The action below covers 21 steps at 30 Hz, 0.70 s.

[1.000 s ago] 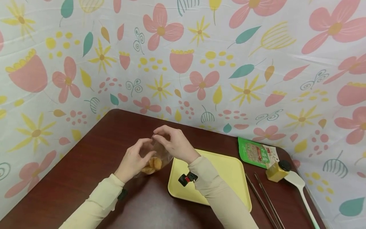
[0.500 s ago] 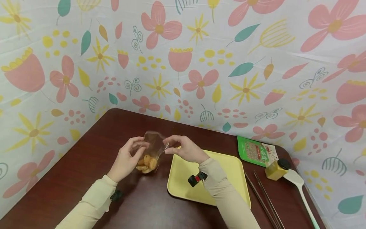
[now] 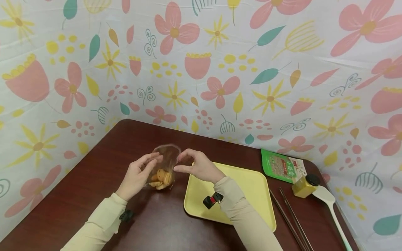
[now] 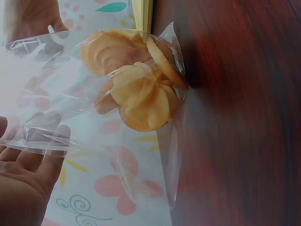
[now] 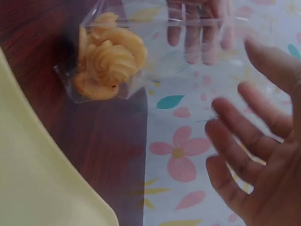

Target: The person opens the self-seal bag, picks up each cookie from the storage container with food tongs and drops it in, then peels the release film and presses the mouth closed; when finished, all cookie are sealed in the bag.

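A clear bag (image 3: pixel 169 156) of cookies (image 3: pixel 161 178) stands on the table (image 3: pixel 78 202), just left of the yellow tray (image 3: pixel 248 183). The left hand (image 3: pixel 132 177), fingers fairly straight and apart from the thumb, touches the bag's left side; the right hand (image 3: pixel 201 167), fingers spread and loosely bent, is beside its right side, contact unclear. Far right lies a green packet (image 3: pixel 277 166).

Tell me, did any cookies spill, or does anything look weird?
No, nothing stands out. The cookies I can see are all inside the clear bag, and the yellow tray lies flat on the table.
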{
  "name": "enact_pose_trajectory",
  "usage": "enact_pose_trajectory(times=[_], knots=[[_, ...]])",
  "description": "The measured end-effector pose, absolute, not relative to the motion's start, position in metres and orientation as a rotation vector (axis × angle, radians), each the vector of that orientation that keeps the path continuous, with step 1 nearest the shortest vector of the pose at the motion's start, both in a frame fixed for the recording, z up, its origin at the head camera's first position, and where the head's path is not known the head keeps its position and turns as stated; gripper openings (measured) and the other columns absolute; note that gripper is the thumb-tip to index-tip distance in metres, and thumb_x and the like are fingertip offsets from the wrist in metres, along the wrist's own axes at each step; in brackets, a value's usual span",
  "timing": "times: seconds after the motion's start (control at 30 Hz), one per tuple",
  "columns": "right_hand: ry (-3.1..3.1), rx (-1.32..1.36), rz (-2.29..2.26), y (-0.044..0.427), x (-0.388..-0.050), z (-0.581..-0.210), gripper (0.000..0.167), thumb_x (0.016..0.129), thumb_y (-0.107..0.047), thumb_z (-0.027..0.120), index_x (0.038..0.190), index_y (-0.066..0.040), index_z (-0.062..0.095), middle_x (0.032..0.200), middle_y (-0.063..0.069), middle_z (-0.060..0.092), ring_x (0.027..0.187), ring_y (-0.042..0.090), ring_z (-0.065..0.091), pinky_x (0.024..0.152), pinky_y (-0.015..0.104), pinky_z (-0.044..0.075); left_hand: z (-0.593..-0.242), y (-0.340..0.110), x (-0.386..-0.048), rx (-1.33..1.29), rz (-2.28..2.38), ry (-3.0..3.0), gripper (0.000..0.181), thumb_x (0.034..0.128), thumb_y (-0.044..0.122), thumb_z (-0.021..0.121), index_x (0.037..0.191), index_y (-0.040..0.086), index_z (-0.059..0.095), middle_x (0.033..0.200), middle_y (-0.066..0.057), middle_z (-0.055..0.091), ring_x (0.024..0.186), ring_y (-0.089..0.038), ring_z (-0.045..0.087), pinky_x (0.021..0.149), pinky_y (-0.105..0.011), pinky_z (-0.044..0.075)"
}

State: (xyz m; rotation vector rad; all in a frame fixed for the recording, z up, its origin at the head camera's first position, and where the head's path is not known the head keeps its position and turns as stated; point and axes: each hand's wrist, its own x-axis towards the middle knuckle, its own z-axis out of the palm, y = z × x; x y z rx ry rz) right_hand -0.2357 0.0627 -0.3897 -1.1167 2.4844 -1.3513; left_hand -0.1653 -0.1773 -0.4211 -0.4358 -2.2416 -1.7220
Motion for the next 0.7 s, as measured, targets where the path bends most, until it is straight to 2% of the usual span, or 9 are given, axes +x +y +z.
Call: enact_pose_trajectory(times=[0.17, 0.37, 0.43, 0.57, 0.7], knots=[[2.571, -1.111, -1.308, 0.055, -0.229, -0.394, 0.022, 0.087, -0.036, 0.075, 0.098, -0.022, 0.063, 0.098, -0.010, 0.060, 0.094, 0.018, 0.061, 0.081, 0.038, 0.051, -0.422, -0.176, -0.165, -0.451, -1.768, -2.213, 0.029, 0.1029, 0.021, 0.051, 0.127, 0.010, 0.062, 0.119, -0.009, 0.067, 0.110, -0.029, 0.062, 0.085, -0.024, 0.050], [2.612, -1.153, -1.399, 0.049, -0.225, -0.396, 0.004, 0.096, -0.020, 0.064, 0.095, -0.016, 0.065, 0.096, -0.007, 0.062, 0.087, 0.010, 0.059, 0.076, 0.031, 0.051, -0.424, -0.178, -0.166, -0.478, -1.781, -2.197, 0.029, 0.1036, 0.020, 0.049, 0.126, 0.007, 0.063, 0.119, -0.010, 0.067, 0.112, -0.023, 0.062, 0.091, -0.032, 0.051], [2.615, -1.110, -1.435, 0.050, -0.224, -0.394, 0.006, 0.098, -0.020, 0.061, 0.098, -0.015, 0.065, 0.099, -0.006, 0.063, 0.087, 0.010, 0.058, 0.074, 0.029, 0.050, -0.424, -0.180, -0.166, -0.487, -1.783, -2.180, 0.030, 0.1041, 0.019, 0.048, 0.127, 0.006, 0.062, 0.120, -0.010, 0.067, 0.112, -0.024, 0.062, 0.092, -0.034, 0.050], [2.584, -1.033, -1.502, 0.052, -0.225, -0.390, 0.013, 0.101, -0.024, 0.056, 0.104, -0.013, 0.063, 0.105, -0.002, 0.064, 0.084, 0.016, 0.058, 0.073, 0.033, 0.048, -0.424, -0.186, -0.167, -0.479, -1.843, -2.108, 0.031, 0.1045, 0.017, 0.046, 0.127, 0.002, 0.061, 0.121, -0.015, 0.066, 0.111, -0.027, 0.062, 0.092, -0.031, 0.050], [2.546, -1.000, -1.599, 0.053, -0.227, -0.388, 0.016, 0.102, -0.021, 0.053, 0.106, -0.007, 0.059, 0.105, 0.006, 0.064, 0.093, 0.023, 0.061, 0.079, 0.037, 0.050, -0.422, -0.193, -0.168, -0.485, -1.973, -1.999, 0.033, 0.1042, 0.013, 0.046, 0.128, -0.007, 0.058, 0.120, -0.023, 0.064, 0.109, -0.030, 0.063, 0.091, -0.033, 0.050]])
